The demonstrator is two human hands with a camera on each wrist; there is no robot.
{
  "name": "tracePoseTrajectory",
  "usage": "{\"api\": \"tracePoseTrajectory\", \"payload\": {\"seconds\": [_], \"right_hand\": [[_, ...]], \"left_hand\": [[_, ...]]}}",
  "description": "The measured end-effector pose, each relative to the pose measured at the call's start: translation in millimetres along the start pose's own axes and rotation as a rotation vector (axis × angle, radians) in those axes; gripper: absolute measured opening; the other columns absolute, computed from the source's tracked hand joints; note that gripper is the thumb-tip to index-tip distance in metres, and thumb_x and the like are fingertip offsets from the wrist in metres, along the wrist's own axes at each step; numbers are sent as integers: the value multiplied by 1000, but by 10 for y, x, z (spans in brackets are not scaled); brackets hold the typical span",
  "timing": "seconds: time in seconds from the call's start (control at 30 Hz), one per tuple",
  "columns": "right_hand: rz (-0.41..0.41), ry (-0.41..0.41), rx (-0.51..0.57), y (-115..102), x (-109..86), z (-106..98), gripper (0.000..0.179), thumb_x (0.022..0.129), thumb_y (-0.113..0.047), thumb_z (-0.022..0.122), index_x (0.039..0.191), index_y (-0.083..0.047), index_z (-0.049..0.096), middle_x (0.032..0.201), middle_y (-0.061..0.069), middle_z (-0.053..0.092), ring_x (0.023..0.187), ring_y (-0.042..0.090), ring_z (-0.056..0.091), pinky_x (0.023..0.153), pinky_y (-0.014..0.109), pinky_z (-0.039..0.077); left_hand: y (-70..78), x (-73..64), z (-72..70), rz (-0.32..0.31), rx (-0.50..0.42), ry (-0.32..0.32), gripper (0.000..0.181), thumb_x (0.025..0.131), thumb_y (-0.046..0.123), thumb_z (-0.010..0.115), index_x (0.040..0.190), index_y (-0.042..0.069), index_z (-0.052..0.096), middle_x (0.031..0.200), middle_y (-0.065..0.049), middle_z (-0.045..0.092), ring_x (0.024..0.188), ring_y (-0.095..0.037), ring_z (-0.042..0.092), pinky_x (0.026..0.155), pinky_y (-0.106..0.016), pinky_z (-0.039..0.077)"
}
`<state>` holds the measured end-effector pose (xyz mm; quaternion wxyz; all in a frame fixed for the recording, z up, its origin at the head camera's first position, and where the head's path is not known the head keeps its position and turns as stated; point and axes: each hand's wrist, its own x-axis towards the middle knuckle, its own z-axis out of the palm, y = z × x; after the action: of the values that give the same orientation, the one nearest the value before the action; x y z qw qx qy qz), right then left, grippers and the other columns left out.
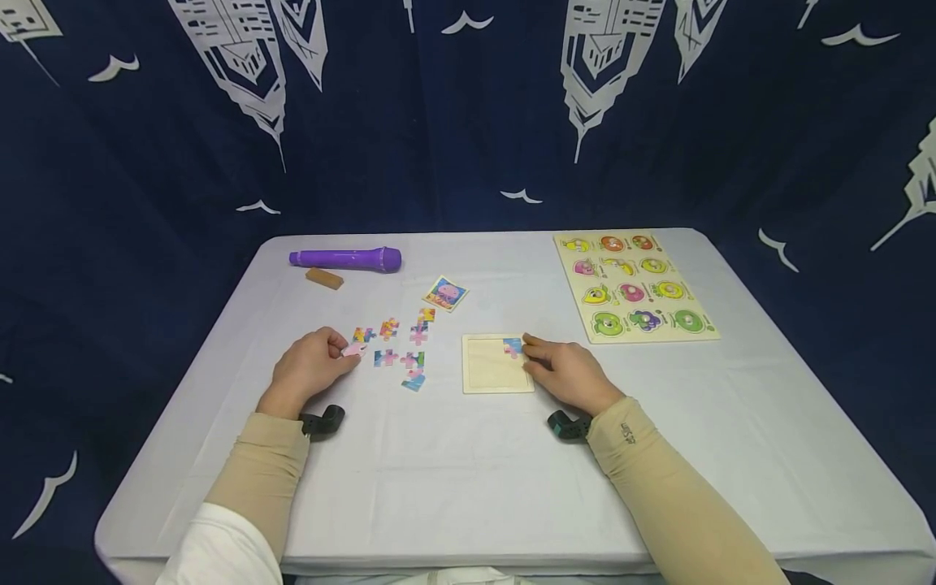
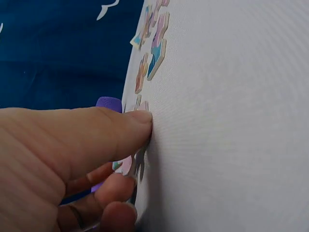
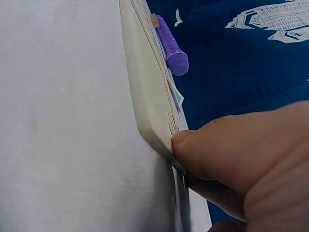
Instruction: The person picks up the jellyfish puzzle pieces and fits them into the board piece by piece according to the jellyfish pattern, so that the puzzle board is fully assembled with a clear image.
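My left hand is at the left of the loose jigsaw pieces, with a pink jigsaw piece between thumb and fingers. In the left wrist view the thumb covers most of that piece. My right hand grips the right edge of a pale wooden puzzle tray. One blue-and-pink jigsaw piece lies in the tray's upper right corner, close to the right fingertips. The right wrist view shows the thumb on the tray's rim, the other fingers partly hidden beneath it.
Several loose jigsaw pieces lie between the hands. Behind them are a small picture card, a brown block and a purple microphone. A fruit puzzle board lies at the back right of the white-covered table.
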<state>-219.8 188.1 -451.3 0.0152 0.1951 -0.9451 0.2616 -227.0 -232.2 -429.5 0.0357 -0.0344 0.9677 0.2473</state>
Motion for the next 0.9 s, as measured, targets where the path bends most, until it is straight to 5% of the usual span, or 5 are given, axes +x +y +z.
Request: {"api": "tracePoseTrajectory", "payload": {"seconds": [0.13,0.43,0.7,0.9], "right_hand": [[-1,-1,3,1,0,0,41,100,-26,67,136,-8,66,150,4,56,136,32,55,111,51,45],[4,-4,-6,7,-1,0,41,100,-27,67,137,-8,66,151,4,56,136,32,55,111,51,45],[2,4,-12,4,3,-12,41,100,-27,67,137,-8,66,150,4,56,136,33,56,110,51,45],[3,0,-5,0,-1,-11,41,100,-27,67,137,-8,66,150,4,56,136,32,55,111,51,45]], "left_hand": [[14,2,-8,28,-11,1,36,95,34,74,118,9,63,99,-7,66,84,-23,59,68,-33,42],[61,-9,-1,67,-42,112,24,100,30,68,114,12,66,100,-8,71,84,-25,63,68,-35,43],[171,10,81,187,-324,121,19,100,24,66,111,10,70,101,-9,68,76,-20,57,63,-29,45],[245,11,139,180,-464,87,19,98,22,69,109,7,72,95,-8,69,74,-16,54,62,-25,46]]}}
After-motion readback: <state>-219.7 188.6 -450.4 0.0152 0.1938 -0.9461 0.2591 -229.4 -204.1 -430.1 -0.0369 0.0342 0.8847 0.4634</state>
